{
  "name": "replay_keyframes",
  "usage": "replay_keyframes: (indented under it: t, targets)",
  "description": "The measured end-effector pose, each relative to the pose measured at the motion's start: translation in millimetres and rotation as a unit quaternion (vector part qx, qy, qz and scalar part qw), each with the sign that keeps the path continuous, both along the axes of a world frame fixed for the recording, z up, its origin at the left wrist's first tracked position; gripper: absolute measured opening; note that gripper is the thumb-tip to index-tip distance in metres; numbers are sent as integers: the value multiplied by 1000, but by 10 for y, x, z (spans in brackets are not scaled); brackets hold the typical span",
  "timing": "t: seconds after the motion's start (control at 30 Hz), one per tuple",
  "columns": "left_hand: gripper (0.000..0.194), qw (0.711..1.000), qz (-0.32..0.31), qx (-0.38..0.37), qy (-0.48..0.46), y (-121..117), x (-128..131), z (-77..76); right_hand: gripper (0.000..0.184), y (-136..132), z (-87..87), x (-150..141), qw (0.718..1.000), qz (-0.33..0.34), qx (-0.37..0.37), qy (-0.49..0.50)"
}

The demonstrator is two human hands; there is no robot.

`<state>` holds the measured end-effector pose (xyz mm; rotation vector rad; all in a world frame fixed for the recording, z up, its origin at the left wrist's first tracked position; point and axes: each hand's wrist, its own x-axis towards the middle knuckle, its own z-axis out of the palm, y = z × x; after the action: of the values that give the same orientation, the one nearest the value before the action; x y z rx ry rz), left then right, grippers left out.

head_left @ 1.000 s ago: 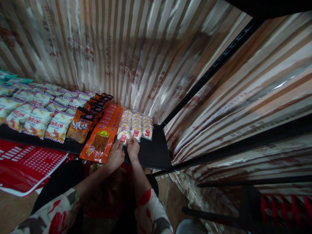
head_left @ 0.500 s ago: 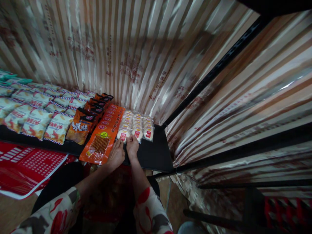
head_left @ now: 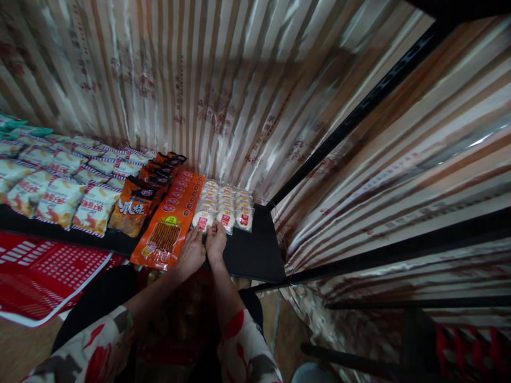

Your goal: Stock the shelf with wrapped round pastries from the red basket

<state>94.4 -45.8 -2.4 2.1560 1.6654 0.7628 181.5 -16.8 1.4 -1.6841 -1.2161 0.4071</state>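
Observation:
Rows of clear-wrapped packets of round white crackers with red labels lie overlapping near the right end of a black shelf [head_left: 255, 255]. At the front of the leftmost row is a cracker packet [head_left: 202, 220]. My left hand [head_left: 192, 252] has its fingers closed at that packet's lower left edge, beside the orange packs. My right hand [head_left: 216, 242] pinches the same packet's lower right corner, close to the middle row's front packet [head_left: 225, 219]. The fingertips of both hands nearly meet, and they partly hide the packet's lower edge.
To the left lie overlapping orange stick-snack packs [head_left: 164, 234], orange-and-black bags [head_left: 131, 207] and several white snack bags [head_left: 93, 208]. A red basket [head_left: 51, 271] is below the shelf. Striped plastic sheeting [head_left: 223, 80] hangs behind, and a black post [head_left: 319, 151] rises at the right.
Both hands stay at the front cracker packet with almost no movement. The view has shifted very slightly.

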Motion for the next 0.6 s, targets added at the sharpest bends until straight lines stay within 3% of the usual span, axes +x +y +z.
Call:
replay_keyframes:
  t: [0.3,0.6]
  targets:
    - [50,999,-1,39,-12,12,-10,-83,20,-17,-107,19,1000,10,27,-11]
    - [49,999,-5,39,3,-13,-3,-42,22,-2,-162,32,999,9,33,-21]
